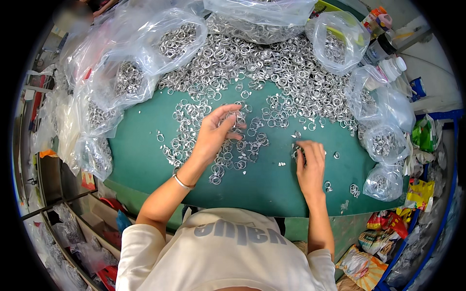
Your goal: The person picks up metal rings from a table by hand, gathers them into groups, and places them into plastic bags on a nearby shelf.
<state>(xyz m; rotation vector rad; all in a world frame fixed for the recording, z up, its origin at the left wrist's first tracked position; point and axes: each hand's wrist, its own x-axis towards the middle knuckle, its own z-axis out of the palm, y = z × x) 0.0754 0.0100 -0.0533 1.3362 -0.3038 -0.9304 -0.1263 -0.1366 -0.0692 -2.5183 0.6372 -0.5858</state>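
Cream shirt (228, 257) is seen lowest. At frame centre, rings (226, 157) are spread left of the right hand (311, 165), whose grip cannot be told; some are held by the nearer left hand (216, 128).

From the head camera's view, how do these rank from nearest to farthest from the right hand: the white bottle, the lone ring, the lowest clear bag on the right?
From the right hand:
1. Lone ring, just right.
2. Lowest clear bag, farther right.
3. White bottle, upper right.

White bottle (391, 69), blue container (417, 88) and yellow packet (420, 195) at right.
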